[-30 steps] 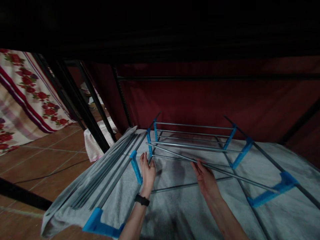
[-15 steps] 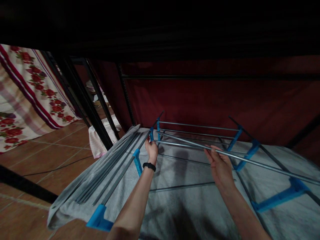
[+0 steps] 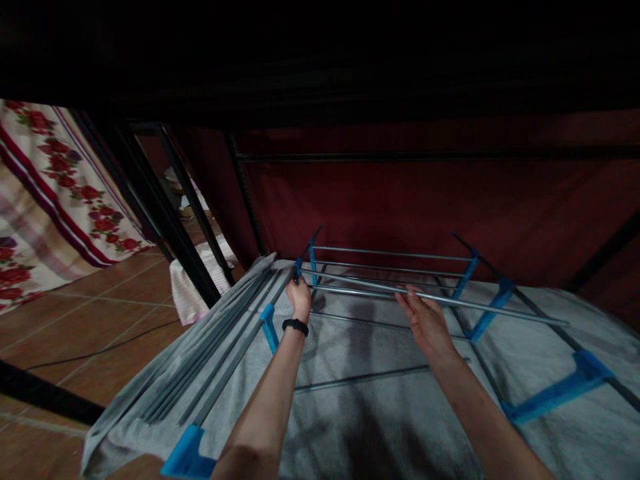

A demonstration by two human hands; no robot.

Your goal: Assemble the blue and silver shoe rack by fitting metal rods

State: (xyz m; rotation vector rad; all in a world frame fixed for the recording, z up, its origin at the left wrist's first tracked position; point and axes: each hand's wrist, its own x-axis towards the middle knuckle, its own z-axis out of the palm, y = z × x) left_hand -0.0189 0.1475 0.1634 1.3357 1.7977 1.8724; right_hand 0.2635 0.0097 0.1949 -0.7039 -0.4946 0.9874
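1. Dark red cloth (image 3: pixel 380 207) hangs across the upper middle of your head view, a black bar (image 3: pixel 435 157) running along it.
2. To your left in the frame stand a black post (image 3: pixel 160 207) and floral fabric (image 3: pixel 60 193), above tiled floor (image 3: pixel 115 307).
3. Grey blanket (image 3: pixel 330 427) spreads below; a row of tubes (image 3: pixel 210 350) lies on it, lower left.
4. Crosswise rods (image 3: pixel 395 253) sit just beyond your hands at centre, and a blue bracket (image 3: pixel 555 396) juts in at lower right.
5. Your right hand (image 3: pixel 425 317) pinches the metal rod (image 3: pixel 480 306), which slants from centre to right, its fingers closed around mid-length.
6. Your left hand (image 3: pixel 299 299) meets a small blue bracket (image 3: pixel 299 269) beside the rod's left end; you cannot tell whether those fingers grip.
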